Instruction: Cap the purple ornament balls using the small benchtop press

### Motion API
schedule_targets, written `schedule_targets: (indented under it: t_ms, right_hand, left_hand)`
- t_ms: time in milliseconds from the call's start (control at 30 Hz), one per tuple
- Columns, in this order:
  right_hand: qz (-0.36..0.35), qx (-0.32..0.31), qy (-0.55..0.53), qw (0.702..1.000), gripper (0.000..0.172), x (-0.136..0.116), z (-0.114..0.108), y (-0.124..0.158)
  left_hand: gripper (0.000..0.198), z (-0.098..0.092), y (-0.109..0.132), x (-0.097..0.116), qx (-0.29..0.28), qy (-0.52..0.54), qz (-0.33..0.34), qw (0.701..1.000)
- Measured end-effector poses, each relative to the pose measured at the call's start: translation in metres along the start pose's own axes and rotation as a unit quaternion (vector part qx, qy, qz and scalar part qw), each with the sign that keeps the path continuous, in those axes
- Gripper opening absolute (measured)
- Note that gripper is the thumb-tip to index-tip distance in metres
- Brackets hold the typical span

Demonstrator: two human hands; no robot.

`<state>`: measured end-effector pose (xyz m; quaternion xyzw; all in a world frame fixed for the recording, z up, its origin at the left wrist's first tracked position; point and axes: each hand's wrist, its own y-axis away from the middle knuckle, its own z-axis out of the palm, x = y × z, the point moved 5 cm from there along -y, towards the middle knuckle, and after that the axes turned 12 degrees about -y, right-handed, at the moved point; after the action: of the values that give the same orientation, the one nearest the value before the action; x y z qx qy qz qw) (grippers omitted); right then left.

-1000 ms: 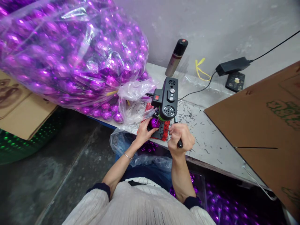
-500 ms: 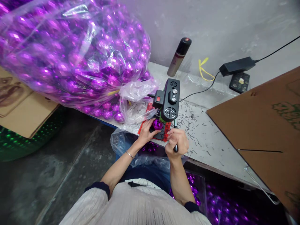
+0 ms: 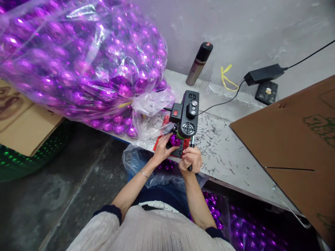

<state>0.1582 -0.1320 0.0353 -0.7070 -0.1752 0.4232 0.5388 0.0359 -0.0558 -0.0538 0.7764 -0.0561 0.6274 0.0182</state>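
A small black bench machine (image 3: 187, 114) with a red switch stands near the table's front edge on a red-edged base (image 3: 180, 150). My left hand (image 3: 162, 149) holds a shiny purple ball (image 3: 175, 140) under the machine's head, fingers curled round it. My right hand (image 3: 190, 160) is closed in a fist round the machine's black lever handle (image 3: 191, 154), just right of the ball. A bracelet shows on my left wrist.
A huge clear bag of purple balls (image 3: 78, 59) fills the left. A spray can (image 3: 198, 63), yellow tie (image 3: 227, 77) and power adapter (image 3: 263, 74) sit at the back. Brown cardboard (image 3: 293, 139) covers the right. Dark metal scraps (image 3: 211, 136) litter the table (image 3: 235, 164). More purple balls (image 3: 246, 230) lie below.
My right hand has pulled the lever handle leftward and towards me. My left hand stays on the purple ball under the machine.
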Motion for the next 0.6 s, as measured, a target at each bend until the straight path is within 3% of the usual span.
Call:
schedule_targets:
  t_ms: [300,600]
  right_hand:
    - [0.015,-0.005,0.035,0.999,0.029,0.004,0.0,0.01]
    - [0.019,-0.002,-0.001,1.0,0.028,0.007,0.001,0.013]
  left_hand:
    - [0.057,0.001,0.0,0.0,-0.003,-0.038,0.033,0.999]
    - [0.065,0.005,0.0,-0.012,0.03,-0.219,0.193,0.956]
